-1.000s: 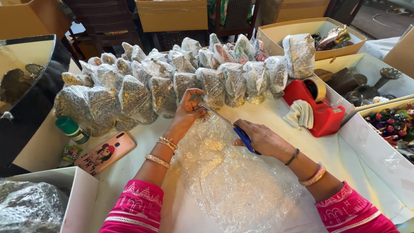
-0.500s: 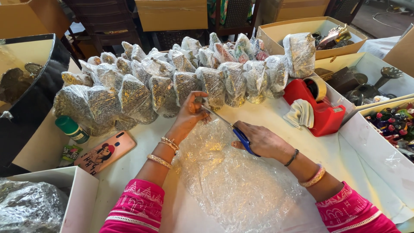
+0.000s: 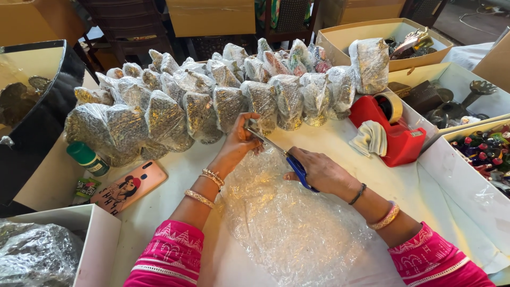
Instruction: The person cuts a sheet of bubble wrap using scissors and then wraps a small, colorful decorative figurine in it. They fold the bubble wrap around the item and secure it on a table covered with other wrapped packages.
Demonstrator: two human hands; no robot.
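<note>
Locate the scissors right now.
Head view, centre: the blue-handled scissors are in the right hand, blades pointing up-left toward the left hand, over the bubble wrap sheet and just in front of the row of wrapped bundles.

Both forearms reach forward, wrists bangled. The left hand (image 3: 238, 143) is curled with fingers pinched together; the right hand (image 3: 317, 171) is closed in a grip.

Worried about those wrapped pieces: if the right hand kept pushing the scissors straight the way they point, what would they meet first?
Probably the left hand holding the bubble wrap, just before the row of wrapped bundles; right hand, scissors.
</note>
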